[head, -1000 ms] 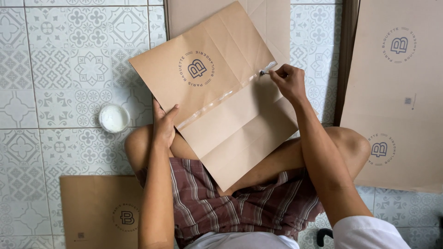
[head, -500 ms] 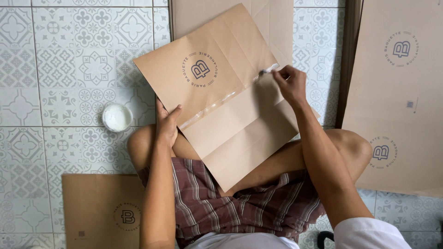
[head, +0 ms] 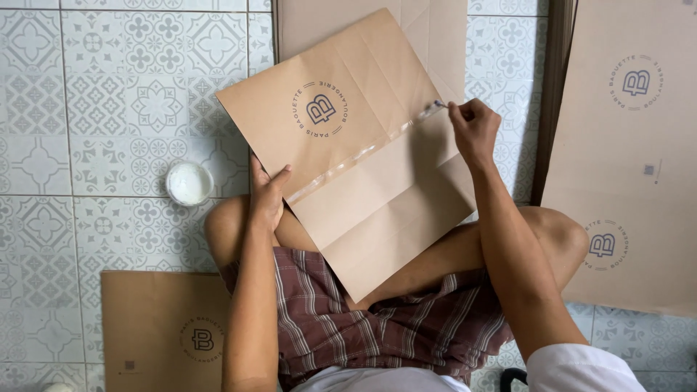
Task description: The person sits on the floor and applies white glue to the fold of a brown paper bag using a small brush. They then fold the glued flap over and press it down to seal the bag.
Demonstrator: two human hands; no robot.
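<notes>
**Glue Goes on a Brown Paper Sheet**

While the person sits cross-legged on the tiled floor, a big brown paper sheet lies tilted across the knees. It has a round printed mark on its upper half and a shiny wet strip running along a fold, from low on the left to high on the right.

The left hand pinches the sheet's left edge, thumb on top and fingers tucked under. The right hand is closed around a small brush, and the brush tip touches the top end of the wet strip.

Paper like this looks light and thin. It likely bends and creases easily, and the wet strip is probably sticky. I think the dry edges are the best spots to hold.

A small white pot sits on the floor just left of the knee. More brown sheets lie close by: a stack on the right and one sheet at the lower left.
</notes>
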